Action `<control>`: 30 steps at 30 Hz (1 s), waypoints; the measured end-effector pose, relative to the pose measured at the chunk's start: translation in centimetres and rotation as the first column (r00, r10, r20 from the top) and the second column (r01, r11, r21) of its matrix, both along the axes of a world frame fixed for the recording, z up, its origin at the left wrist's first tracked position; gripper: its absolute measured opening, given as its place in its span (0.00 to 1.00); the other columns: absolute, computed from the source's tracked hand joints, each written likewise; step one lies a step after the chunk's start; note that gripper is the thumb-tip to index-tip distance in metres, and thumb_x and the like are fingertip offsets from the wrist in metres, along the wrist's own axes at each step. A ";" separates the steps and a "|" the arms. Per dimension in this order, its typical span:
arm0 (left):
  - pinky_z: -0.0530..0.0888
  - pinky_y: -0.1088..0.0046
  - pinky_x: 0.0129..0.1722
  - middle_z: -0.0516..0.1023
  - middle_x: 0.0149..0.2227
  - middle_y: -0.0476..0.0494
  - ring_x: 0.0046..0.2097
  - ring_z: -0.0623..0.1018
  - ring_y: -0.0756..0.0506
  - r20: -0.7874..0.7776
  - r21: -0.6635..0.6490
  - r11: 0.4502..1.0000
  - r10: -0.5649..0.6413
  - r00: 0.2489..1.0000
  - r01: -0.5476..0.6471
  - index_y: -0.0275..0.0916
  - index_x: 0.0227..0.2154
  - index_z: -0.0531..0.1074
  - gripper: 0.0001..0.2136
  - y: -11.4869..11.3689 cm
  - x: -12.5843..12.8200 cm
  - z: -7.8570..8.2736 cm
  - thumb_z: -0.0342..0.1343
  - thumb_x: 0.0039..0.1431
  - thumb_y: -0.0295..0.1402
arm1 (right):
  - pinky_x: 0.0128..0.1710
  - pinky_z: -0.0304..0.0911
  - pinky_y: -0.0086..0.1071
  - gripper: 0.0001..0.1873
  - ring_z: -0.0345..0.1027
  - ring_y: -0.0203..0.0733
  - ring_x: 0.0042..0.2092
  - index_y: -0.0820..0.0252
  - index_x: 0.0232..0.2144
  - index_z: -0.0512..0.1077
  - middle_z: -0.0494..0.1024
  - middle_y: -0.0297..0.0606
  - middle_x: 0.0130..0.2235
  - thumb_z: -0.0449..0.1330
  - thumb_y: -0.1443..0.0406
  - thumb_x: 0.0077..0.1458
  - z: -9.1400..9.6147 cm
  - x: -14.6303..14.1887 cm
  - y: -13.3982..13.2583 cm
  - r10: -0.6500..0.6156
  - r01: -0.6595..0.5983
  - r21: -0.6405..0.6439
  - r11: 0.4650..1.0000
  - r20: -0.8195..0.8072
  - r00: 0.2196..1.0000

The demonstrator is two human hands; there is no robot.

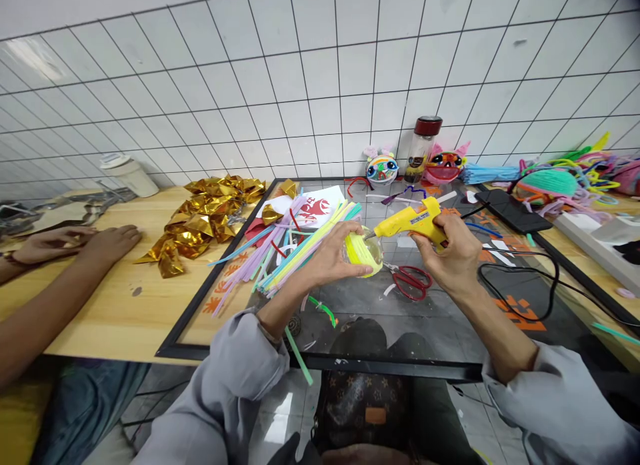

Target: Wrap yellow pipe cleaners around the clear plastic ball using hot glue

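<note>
As the head camera looks down on the black-framed glass work mat (pixel 435 321), the left hand (pixel 330 258) curls shut around a small clear cup (pixel 364 255) wound with fuzzy yellow pipe cleaner, just above the mat's middle. The right hand (pixel 456 257) is closed on the grip of a yellow plastic hot-glue gun (pixel 413 221), whose nozzle meets the cup's upper edge. Yellow winding covers much of the cup, though clear wall shows near the nozzle, so the wrapping appears partly done, with gluing under way. Red-handled steel scissors (pixel 413 280) lie just beside the cup; a loose bundle of pastel pipe cleaners (pixel 293 251) lies unused behind the left hand. A co-worker's hand (pixel 107 241) rests flat on the pale wooden table (pixel 125 305), well apart.
</note>
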State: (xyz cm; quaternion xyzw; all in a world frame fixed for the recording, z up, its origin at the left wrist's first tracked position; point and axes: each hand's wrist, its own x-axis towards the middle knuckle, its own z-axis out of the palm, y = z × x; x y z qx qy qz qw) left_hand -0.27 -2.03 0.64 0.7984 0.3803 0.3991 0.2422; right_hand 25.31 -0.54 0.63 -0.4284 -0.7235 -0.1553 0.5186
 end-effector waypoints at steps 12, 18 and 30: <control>0.66 0.54 0.62 0.71 0.56 0.38 0.59 0.71 0.36 0.008 -0.013 1.000 0.011 1.000 -0.011 0.42 0.47 0.66 0.29 0.0 0.1 0.0 0.72 0.44 0.40 | 0.31 0.59 0.34 0.21 0.66 0.41 0.30 0.59 0.31 0.73 0.75 0.36 0.29 0.64 0.49 0.42 0.6 0.6 0.8 -0.133 -0.048 -0.509 0.859 -0.313 0.941; 0.66 0.53 0.62 0.71 0.55 0.39 0.59 0.71 0.37 0.006 -0.018 1.000 0.008 1.000 -0.008 0.43 0.47 0.65 0.29 0.1 0.1 0.1 0.72 0.43 0.40 | 0.30 0.54 0.34 0.20 0.64 0.43 0.30 0.59 0.24 0.72 0.71 0.36 0.25 0.62 0.47 0.41 0.4 2.0 1.9 -0.241 0.113 -0.649 0.752 -0.110 0.964; 0.68 0.55 0.61 0.72 0.54 0.39 0.57 0.72 0.37 -0.011 0.065 0.997 0.031 0.999 -0.030 0.42 0.47 0.66 0.28 0.1 0.5 -0.5 0.71 0.43 0.39 | 0.33 0.61 0.37 0.25 0.74 0.54 0.37 0.66 0.40 0.80 0.80 0.50 0.34 0.58 0.51 0.52 -3.0 3.9 4.0 -0.366 0.503 -0.617 0.606 0.345 0.864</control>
